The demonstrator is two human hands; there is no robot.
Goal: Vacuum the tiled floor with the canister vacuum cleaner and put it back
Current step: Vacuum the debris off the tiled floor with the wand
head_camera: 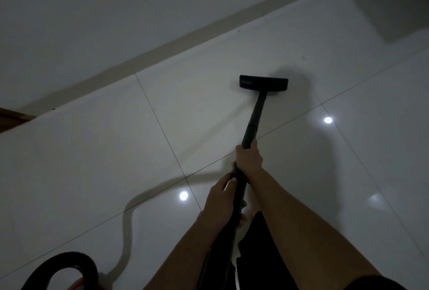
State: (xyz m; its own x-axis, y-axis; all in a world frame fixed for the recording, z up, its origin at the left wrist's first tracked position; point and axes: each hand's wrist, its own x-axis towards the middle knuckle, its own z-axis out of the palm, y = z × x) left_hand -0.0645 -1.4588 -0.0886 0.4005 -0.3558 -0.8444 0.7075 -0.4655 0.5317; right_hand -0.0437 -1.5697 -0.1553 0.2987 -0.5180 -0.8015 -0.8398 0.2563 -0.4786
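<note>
Your forearms are bare, left hand (220, 197) and right hand (249, 159) ungloved, no rings or watch visible. Dark short sleeve (380, 284) edge at 5 o'clock. Dark trousers (255, 243) below.

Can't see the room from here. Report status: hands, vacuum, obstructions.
Both hands shut on black vacuum wand: right hand higher, left hand lower. Black floor nozzle flat on white tiled floor, short of the wall. No obstruction ahead.

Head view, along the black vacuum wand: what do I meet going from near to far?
Left hand gripping the black vacuum wand → right hand higher up it → bare wand → flat black floor nozzle on the glossy white tiled floor → beige skirting strip → white wall.
</note>
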